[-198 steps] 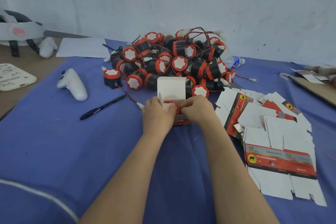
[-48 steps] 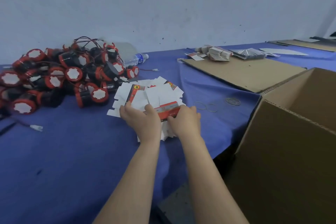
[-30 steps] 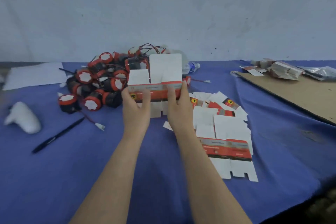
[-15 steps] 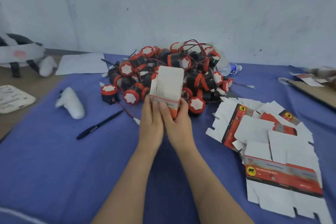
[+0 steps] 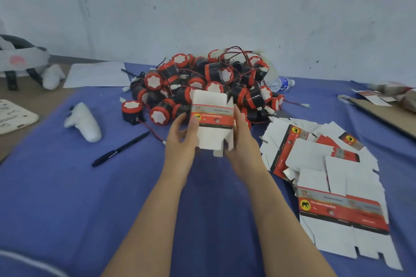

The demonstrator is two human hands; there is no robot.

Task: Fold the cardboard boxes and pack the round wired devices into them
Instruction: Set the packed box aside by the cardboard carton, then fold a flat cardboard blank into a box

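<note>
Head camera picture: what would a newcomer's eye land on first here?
The heap of red-and-black round devices with tangled wires, at the far middle of the blue cloth. In front of it, the left hand and right hand hold a half-folded box; flat box blanks lie spread to the right.

A black elephant in a yellow disc is printed on the red band of the flat carton (image 5: 342, 209) at the table's (image 5: 67, 198) near right edge, a like yellow disc marks the half-folded box (image 5: 211, 119) over its middle, and the white lettering beside both is too blurred to read.
</note>
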